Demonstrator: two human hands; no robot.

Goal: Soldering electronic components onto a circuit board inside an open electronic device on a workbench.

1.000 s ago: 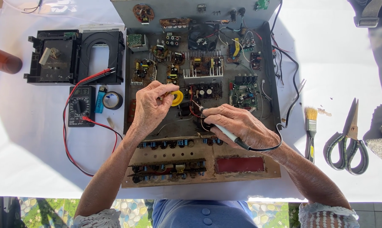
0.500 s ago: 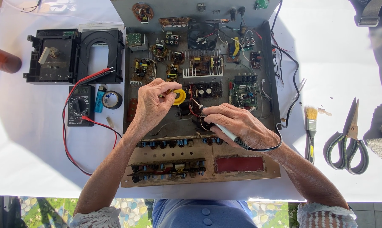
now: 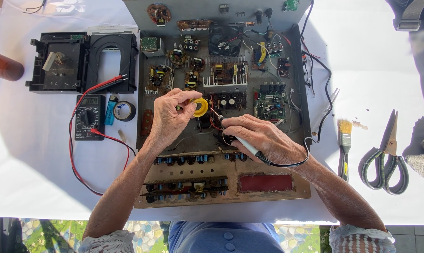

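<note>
The left hand (image 3: 170, 118) pinches a small yellow spool (image 3: 200, 107) at its fingertips; it looks light and stiff. The right hand (image 3: 263, 138) grips a slim soldering iron (image 3: 242, 143) pen-style, tip just beyond the fingers, best held by its handle.

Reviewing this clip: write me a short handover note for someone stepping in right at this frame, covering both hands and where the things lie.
Left hand: pinching the yellow round spool over the middle of the open grey electronics chassis.
Right hand: gripping a pen-shaped corded tool, tip pointed at the red wires beside the spool.
Nearby: black multimeter with red leads and a roll of dark tape lie left of the chassis; a small paintbrush and green-handled scissors lie to its right.
Done: chassis is open, boards exposed.
Left: tool tip has not clearly reached a joint; contact cannot be told.
</note>
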